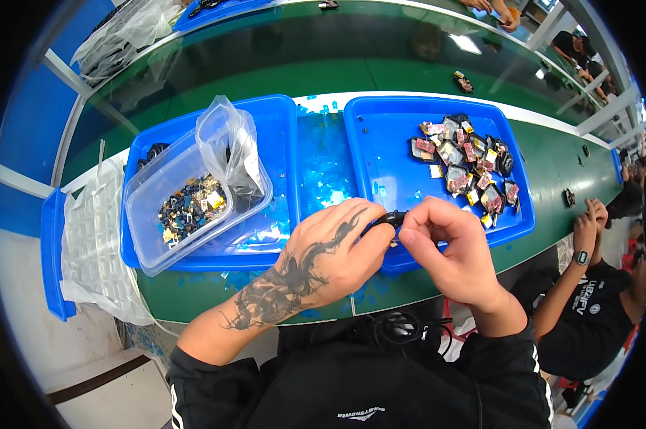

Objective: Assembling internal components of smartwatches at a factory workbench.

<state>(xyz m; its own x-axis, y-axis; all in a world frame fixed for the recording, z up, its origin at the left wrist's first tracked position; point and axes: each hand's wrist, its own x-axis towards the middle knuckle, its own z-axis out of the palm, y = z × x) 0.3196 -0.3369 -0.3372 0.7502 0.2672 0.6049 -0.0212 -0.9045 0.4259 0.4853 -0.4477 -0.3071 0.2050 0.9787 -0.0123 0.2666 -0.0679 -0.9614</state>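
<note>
Small black part point(390, 219) sits between both hands, above the near-left corner of the right tray. Left hand point(335, 243), tattooed on the back, has thumb and index closed on it; the part pokes out past those fingertips toward the right. Right hand point(451, 250) has thumb and index bent in at the part's right end, index at it; can't tell whether these fingers really grip (thumb contact is hidden). Knuckles of the left hand cover some of the part, and both hands block the near edge of the right tray.

Under and around: green table point(423, 294), blue film scraps point(326, 168) scattered between the two trays. Left blue tray point(285, 143) carries a clear tub point(142, 222), tilted, with mixed small parts point(193, 207) inside; a clear bag point(230, 150) stands over the tub's far-right part, hiding some of it. White plastic sheeting point(97, 243) hangs left of that tray.

Right blue tray point(383, 157): heap of opened black assemblies point(473, 161) on its right half. Farther right, a co-worker's hands point(591, 213) near the table edge. Far side, past a white rail point(323, 102): one loose assembly point(464, 82) on green.
</note>
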